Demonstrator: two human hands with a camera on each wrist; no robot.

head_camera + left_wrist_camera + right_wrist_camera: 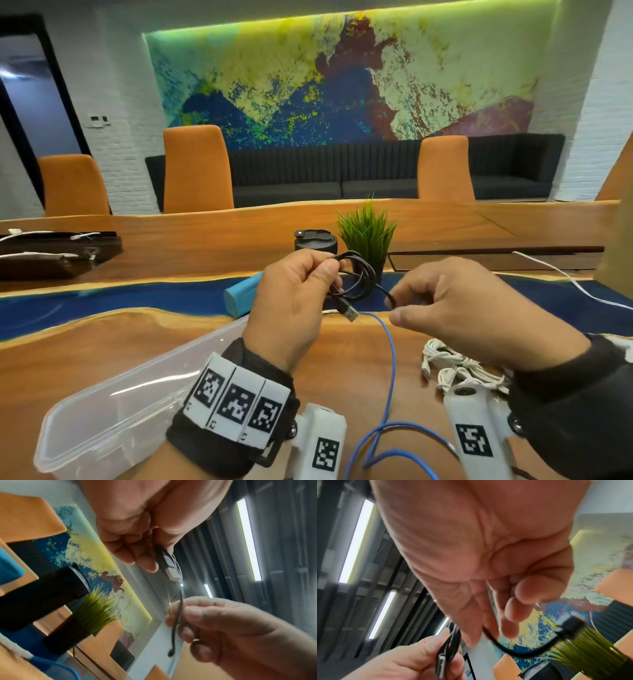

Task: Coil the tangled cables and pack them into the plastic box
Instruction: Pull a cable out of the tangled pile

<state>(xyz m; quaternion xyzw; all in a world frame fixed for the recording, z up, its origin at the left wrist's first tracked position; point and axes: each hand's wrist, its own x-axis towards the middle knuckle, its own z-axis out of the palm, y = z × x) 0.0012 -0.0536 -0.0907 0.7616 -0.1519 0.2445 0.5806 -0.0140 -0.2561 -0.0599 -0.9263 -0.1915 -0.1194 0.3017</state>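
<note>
- The bench [144, 346], wood with a blue band across it, carries everything; the hands work above it, probably so the loops hang free rather than drag.
- The plastic box [113, 414] sits open at the near left, just below the left wrist, and looks empty as far as it shows. That spot seems chosen so a finished coil can drop straight in.
- The left hand [291, 305] is raised over the bench, its fingers [137, 555] curled round the black cable [356, 277]. It serves as the anchor that keeps the loops gathered.
- The right hand [462, 315] is level with it, fingers [513, 609] pinching the loose tail of the same cable, apparently to feed the last turn.
- The blue cable [392, 377] trails loose along the bench between the wrists, uncoiled.
- The white cables [455, 370] lie bunched under the right forearm, still tangled.
- The USB plug [349, 313] hangs from the bottom of the coil.
- The head view alone shows the box and the waiting cables. The left wrist view shows the plug pressed against the left palm side. The right wrist view alone shows the tail curving out to a small dark end-piece [573, 626]; blur hides its type.
</note>
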